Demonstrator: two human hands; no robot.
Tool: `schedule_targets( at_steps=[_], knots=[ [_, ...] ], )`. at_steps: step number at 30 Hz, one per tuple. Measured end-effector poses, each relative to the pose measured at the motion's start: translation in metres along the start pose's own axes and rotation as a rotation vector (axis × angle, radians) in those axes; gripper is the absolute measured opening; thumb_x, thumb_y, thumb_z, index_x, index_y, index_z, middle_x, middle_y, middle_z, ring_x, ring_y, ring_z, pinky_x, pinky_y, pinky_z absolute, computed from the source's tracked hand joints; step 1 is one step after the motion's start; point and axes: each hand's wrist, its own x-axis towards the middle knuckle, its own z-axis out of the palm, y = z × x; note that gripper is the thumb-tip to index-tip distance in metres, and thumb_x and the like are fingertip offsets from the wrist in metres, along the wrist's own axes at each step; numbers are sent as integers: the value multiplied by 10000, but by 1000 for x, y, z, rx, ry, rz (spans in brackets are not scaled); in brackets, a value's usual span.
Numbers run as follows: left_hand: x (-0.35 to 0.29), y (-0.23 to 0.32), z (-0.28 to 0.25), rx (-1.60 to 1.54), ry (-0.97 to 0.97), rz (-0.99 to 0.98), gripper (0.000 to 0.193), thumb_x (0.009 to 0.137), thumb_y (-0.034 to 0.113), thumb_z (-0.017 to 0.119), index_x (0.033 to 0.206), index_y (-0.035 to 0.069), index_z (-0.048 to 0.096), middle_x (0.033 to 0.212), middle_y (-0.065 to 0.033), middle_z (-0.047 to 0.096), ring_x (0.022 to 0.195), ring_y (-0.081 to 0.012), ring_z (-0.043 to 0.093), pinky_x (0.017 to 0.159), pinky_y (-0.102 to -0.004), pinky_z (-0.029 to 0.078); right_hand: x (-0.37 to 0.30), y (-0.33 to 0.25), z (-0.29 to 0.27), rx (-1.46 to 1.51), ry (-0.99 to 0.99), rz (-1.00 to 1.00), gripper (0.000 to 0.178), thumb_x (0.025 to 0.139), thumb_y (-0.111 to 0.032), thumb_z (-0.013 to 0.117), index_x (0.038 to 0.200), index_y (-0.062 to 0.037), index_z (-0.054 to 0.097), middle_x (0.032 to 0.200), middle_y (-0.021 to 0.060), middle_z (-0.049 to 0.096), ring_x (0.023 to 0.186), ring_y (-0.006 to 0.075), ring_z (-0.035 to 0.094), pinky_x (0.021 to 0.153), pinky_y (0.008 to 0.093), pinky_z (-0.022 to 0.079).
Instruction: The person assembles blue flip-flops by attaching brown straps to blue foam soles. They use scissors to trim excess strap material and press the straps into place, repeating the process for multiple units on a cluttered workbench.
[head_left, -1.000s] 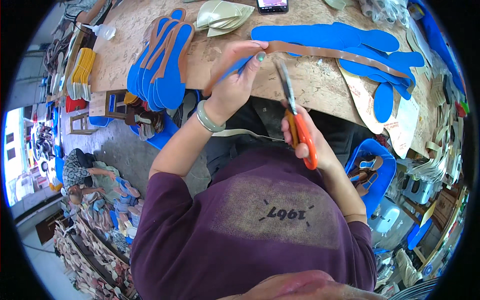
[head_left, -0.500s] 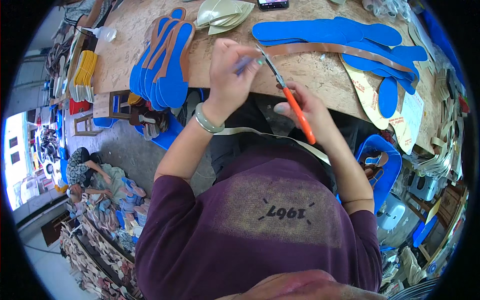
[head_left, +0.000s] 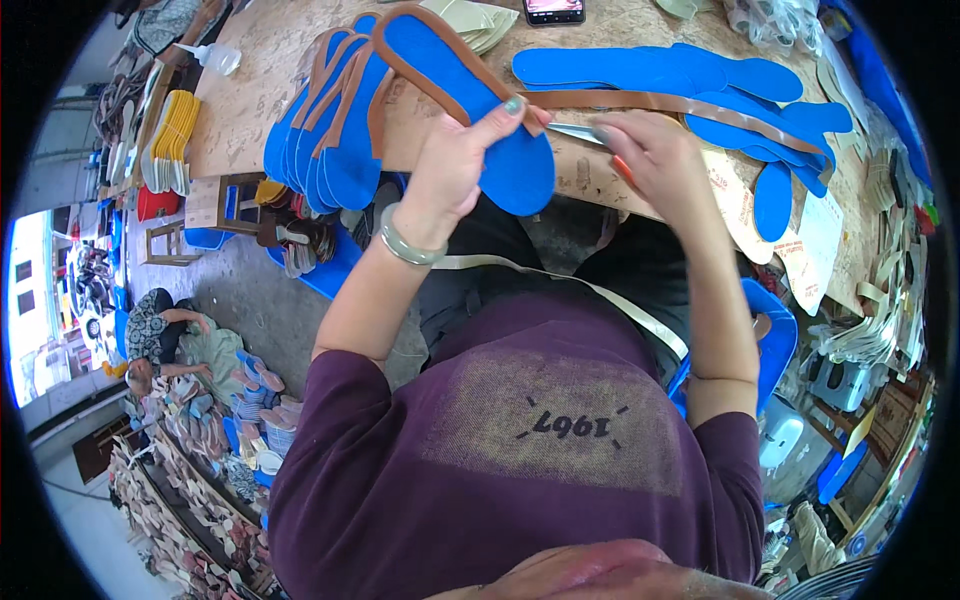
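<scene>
My left hand [head_left: 440, 185] grips a blue insole [head_left: 520, 175] edged with brown strip, thumb pressed on its right side. The insole is held tilted above the table's front edge, its round blue end toward me. From beside my left thumb a long brown strip [head_left: 660, 101] runs right across the table. Closed around scissors [head_left: 578, 132] with orange handles is my right hand [head_left: 655, 160]. Their blades point left toward the insole, just under the strip; my fingers mostly hide the handles. Left of the held insole lies a fanned stack of brown-edged blue insoles [head_left: 345, 170].
Plain blue insoles [head_left: 620, 68] lie at the right of the wooden table [head_left: 250, 120]. A phone [head_left: 553, 10], pale cut pieces [head_left: 465, 25] and a squeeze bottle [head_left: 218, 58] sit farther back. Another person [head_left: 155, 335] crouches on the floor at far left.
The insole has turned from a blurred edge to show its blue face. My right hand has moved up, and the scissors have swung from upright to pointing left.
</scene>
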Motion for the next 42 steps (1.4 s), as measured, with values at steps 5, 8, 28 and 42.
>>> schedule_targets(
  at_steps=[5, 8, 28, 42],
  knots=[
    [-4, -8, 24, -231, 27, -105, 214, 914, 134, 576, 1066, -6, 631, 1002, -74, 662, 911, -148, 632, 822, -276, 504, 8, -25, 57, 327, 250, 27, 308, 964, -256, 500, 1063, 0, 640, 820, 156, 661, 753, 214, 638, 715, 313, 484],
    [-4, -12, 28, -249, 20, -144, 207, 913, 147, 582, 1051, 1, 635, 986, -63, 663, 917, -139, 627, 825, -285, 501, -3, -18, 76, 454, 282, 174, 331, 976, -277, 502, 1071, 9, 639, 858, 111, 661, 775, 123, 598, 727, 277, 475],
    [17, 86, -99, 1617, 323, 307, 794, 787, 283, 721, 1411, 55, 286, 1274, -217, 500, 1171, -343, 508, 947, -410, 445, 40, 10, 36, -236, 120, -294, 212, 825, -162, 630, 1004, -54, 662, 879, 98, 647, 833, 286, 585, 756, 380, 475],
    [29, 47, -150, 2122, 378, 287, 822, 744, 269, 685, 1402, 1, 271, 1443, -197, 312, 1271, -380, 385, 943, -585, 395, 57, 26, 11, -138, 207, -251, 168, 805, 11, 549, 957, -51, 586, 858, 94, 589, 826, 260, 614, 703, 356, 500]
  ],
)
